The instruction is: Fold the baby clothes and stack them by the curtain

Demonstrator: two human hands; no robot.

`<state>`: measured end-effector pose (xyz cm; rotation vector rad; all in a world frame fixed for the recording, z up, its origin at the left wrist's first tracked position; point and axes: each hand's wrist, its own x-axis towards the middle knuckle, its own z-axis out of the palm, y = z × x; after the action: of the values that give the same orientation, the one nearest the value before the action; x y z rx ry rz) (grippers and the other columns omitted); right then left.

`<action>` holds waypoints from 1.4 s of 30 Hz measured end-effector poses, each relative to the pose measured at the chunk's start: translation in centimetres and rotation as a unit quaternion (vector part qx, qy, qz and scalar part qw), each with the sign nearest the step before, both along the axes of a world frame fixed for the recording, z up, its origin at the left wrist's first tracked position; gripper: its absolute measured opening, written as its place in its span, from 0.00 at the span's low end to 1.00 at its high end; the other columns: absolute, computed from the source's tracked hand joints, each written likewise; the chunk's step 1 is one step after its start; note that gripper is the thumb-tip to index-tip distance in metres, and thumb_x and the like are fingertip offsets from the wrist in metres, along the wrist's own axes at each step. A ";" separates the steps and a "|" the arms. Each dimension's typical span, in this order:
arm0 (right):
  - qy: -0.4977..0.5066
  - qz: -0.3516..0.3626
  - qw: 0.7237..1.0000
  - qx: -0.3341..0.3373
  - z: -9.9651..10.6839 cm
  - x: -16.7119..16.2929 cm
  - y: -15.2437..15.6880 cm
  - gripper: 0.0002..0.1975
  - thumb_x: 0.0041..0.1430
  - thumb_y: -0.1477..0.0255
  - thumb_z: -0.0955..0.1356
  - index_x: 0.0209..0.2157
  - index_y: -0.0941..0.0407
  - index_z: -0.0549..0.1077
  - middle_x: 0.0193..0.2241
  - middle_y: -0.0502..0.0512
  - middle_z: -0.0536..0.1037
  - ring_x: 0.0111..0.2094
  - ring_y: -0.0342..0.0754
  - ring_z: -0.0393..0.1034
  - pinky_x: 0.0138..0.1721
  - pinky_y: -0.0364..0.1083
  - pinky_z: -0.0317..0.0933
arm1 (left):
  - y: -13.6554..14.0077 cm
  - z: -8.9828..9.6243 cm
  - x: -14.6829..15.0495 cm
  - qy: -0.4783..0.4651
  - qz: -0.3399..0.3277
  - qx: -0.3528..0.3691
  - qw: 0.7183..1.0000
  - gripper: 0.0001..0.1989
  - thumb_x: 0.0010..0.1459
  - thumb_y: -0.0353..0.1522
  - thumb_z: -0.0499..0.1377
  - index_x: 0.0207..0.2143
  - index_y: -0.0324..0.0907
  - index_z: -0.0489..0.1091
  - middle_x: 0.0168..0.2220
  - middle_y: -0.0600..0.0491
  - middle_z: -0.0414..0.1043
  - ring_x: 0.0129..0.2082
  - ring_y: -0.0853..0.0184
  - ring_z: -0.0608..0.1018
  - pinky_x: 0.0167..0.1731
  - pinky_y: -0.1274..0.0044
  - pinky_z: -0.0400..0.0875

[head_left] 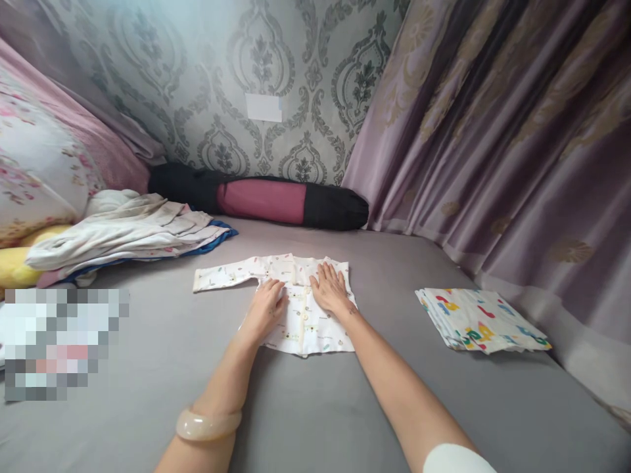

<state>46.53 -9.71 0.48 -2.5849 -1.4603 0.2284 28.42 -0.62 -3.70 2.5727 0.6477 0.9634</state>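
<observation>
A small white baby shirt (pixel 290 323) with tiny coloured prints and a buttoned front lies flat on the grey bed sheet (pixel 315 420). One sleeve stretches out to the left; on the right no sleeve sticks out past the body. My right hand (pixel 329 288) rests flat on the upper right of the shirt, fingers spread. On its left side, below the armpit, my left hand (pixel 269 305) touches the cloth with loosely bent fingers and grips nothing visible. A pale bangle (pixel 209 426) circles my left forearm.
Folded cloth with colourful prints (pixel 483 318) lies at the right. Rumpled light clothes (pixel 142 226) are heaped at the left, near a floral pillow (pixel 34 157). A long black and maroon bag (pixel 261 200) lies along the wall. Purple curtains (pixel 468 131) hang at the right.
</observation>
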 end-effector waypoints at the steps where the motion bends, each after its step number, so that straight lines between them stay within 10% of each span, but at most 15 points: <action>1: 0.002 0.000 1.000 0.000 0.1 0.0 0.0 0.34 0.68 0.57 0.47 0.68 0.62 0.46 0.69 0.57 0.41 0.69 0.50 0.31 0.66 0.53 0.23 | 0.0 0.1 0.0 0.002 -0.001 -0.002 1.000 0.14 0.61 0.32 0.50 0.48 0.40 0.67 0.50 0.41 0.70 0.52 0.54 0.71 0.53 0.60 0.66; 42: -0.045 -0.087 0.993 -0.068 1.0 4.1 -1.8 0.35 0.68 0.60 0.48 0.67 0.70 0.46 0.68 0.66 0.44 0.69 0.55 0.34 0.65 0.57 0.24 | -1.5 2.3 -0.4 0.062 0.090 -0.035 0.993 0.08 0.58 0.28 0.52 0.39 0.44 0.67 0.46 0.44 0.73 0.49 0.55 0.72 0.52 0.60 0.63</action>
<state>50.59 -11.51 1.49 -2.8483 -1.2773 0.1973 27.98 -2.15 -1.38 2.5613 0.9442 0.8207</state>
